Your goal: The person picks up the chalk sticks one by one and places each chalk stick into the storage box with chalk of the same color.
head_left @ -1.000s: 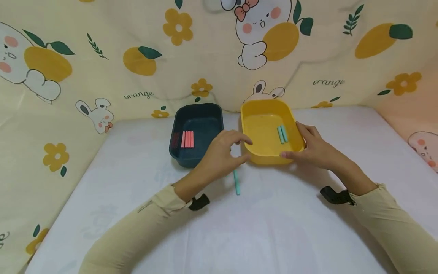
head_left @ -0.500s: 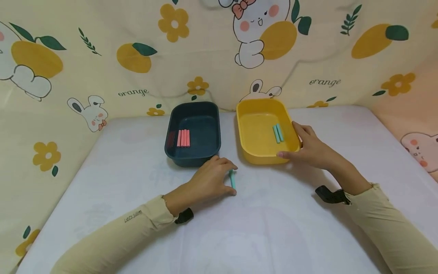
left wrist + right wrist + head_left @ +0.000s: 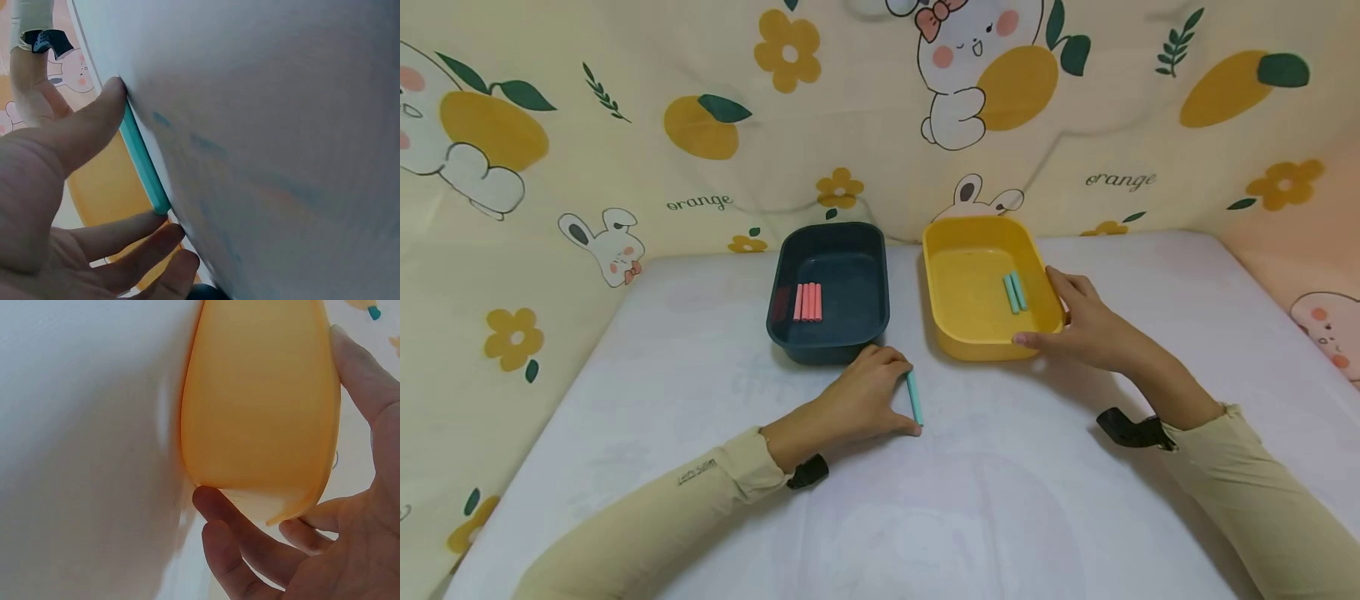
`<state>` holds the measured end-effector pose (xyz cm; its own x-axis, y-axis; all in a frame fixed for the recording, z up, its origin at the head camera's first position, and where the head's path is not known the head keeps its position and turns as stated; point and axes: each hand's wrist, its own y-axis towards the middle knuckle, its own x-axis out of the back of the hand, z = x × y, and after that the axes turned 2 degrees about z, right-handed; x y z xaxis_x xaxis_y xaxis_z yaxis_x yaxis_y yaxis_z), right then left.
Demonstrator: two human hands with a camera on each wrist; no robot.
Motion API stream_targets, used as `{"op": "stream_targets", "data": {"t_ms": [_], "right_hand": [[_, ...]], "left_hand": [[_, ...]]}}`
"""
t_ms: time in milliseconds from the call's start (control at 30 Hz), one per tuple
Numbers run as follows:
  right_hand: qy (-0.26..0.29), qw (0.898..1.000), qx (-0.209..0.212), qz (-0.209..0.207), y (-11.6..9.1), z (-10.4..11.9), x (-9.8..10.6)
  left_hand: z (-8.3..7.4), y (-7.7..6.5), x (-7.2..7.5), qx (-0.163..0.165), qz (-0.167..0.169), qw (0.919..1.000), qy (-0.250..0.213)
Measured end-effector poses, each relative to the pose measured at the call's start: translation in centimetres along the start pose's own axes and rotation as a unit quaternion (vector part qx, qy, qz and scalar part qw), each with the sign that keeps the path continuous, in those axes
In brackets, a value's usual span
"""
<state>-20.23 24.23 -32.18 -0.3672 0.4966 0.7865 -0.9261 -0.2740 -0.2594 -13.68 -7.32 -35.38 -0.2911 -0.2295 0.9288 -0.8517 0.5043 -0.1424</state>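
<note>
My left hand (image 3: 857, 398) is low over the table, pinching a teal chalk stick (image 3: 914, 398) by its two ends. In the left wrist view the thumb meets one end of the chalk and a fingertip the other. My right hand (image 3: 1093, 325) holds the near right corner of a yellow bin (image 3: 985, 352), thumb at the front rim and fingers along the right side. The right wrist view shows the bin's outer wall (image 3: 262, 406) between thumb and fingers. Two teal chalk sticks (image 3: 1015, 292) lie side by side inside it.
A dark blue bin (image 3: 827, 354) stands left of the yellow one, just beyond my left hand. Several pink chalk sticks (image 3: 808, 302) lie in it in a row. A patterned cloth (image 3: 850, 108) hangs behind the white table (image 3: 985, 508).
My left hand has moved from beside the yellow bin's left rim down to the teal chalk on the table and taken it by its ends. The right hand stays at the yellow bin.
</note>
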Motion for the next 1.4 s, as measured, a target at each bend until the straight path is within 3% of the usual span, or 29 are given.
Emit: {"op": "stream_targets", "data": {"t_ms": [333,567,800,1067,1400], "right_hand": [[0.001,1.000,0.004,0.010,0.0,-0.1,0.0],[-0.003,1.000,0.006,0.011,0.1,-0.1,0.3],[-0.009,1.000,-0.004,0.019,0.1,0.0,0.3],[-0.012,1.000,-0.003,0.014,0.0,0.0,0.1],[-0.017,1.000,-0.002,0.012,0.0,0.0,0.3]], "left_hand": [[-0.4,0.0,0.5,-0.006,0.007,0.9996,-0.026],[-1.1,0.2,2.7,-0.051,-0.014,0.9968,-0.060],[-1.8,1.0,5.5,-0.044,-0.024,0.9957,-0.078],[-2.4,4.1,6.6,-0.021,-0.037,0.9953,-0.087],[-2.0,9.6,7.5,-0.044,-0.032,0.9971,-0.052]]}}
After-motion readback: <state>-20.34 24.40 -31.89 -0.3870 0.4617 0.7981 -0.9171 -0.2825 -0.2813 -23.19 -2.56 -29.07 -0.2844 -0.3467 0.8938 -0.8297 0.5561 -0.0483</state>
